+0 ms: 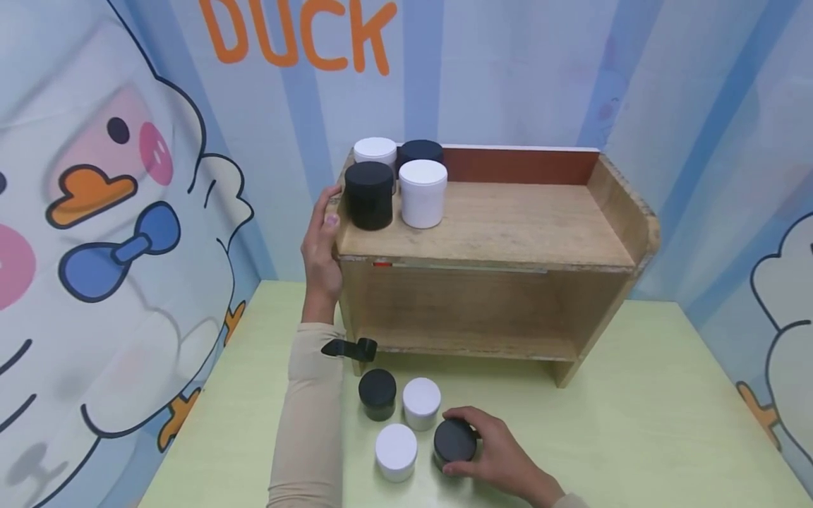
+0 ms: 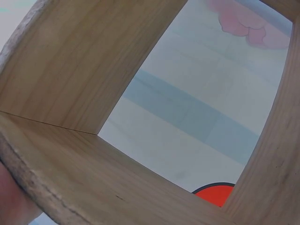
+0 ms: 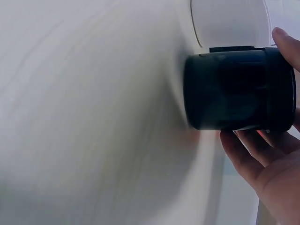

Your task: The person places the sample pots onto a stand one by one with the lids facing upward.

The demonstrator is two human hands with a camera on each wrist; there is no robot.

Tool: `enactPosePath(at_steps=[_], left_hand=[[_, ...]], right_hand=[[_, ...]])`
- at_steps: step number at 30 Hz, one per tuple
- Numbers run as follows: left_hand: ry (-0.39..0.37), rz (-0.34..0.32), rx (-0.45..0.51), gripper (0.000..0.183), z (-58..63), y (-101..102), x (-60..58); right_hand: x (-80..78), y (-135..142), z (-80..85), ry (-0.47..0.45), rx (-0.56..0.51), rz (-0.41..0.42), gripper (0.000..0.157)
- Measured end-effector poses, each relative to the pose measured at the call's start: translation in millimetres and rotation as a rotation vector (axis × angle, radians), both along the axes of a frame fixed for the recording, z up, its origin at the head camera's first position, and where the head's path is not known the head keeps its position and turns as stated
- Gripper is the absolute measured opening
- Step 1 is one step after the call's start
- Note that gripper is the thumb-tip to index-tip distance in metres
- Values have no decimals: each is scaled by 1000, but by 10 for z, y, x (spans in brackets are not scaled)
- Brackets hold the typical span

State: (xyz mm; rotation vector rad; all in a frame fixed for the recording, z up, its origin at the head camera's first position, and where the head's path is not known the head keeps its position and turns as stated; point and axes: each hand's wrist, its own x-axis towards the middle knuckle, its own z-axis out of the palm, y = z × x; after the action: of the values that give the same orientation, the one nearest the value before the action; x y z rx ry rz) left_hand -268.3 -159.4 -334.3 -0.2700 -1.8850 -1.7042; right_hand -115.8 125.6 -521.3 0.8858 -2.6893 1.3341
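The shelf unit [image 1: 599, 310] stands on the table [image 1: 648, 423], before the backdrop [image 1: 521, 77]. Upper jars [image 1: 423, 196], two rows of two, occupy the left end of its top board [image 1: 521, 219]. Lower jars [image 1: 422, 403], likewise two by two, are before the unit. The left hand [image 1: 322, 257] is at its left side; the right hand [image 1: 498, 455], right of the front-right lower jar [image 1: 454, 444].

"DUCK" [image 1: 307, 35] on striped backdrop [image 1: 521, 77]

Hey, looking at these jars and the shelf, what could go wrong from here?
The right hand holds a black jar close to a white jar; moving it might knock that one. The left hand is against the shelf, near an upper black jar; a push might shift the shelf or tip that jar.
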Motion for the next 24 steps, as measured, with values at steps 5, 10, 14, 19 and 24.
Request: enactPosePath(at_steps=[5,10,14,19,24], left_hand=[[-8,4,-5,52,22,6,11],[-3,-1,-5,52,29,11,5],[-9,-3,-3,51,21,9,6],[-19,-2,-6,51,15,10,10],[-21,1,-5,51,16,11,15]], right_hand=[[15,6,-24,-18,-13,-17,68],[19,-2,-3,-54,-22,-20,68],[17,-3,-14,-67,-20,-23,67],[17,3,-32,-58,-17,-23,66],[17,2,-28,-44,-13,-14,65]])
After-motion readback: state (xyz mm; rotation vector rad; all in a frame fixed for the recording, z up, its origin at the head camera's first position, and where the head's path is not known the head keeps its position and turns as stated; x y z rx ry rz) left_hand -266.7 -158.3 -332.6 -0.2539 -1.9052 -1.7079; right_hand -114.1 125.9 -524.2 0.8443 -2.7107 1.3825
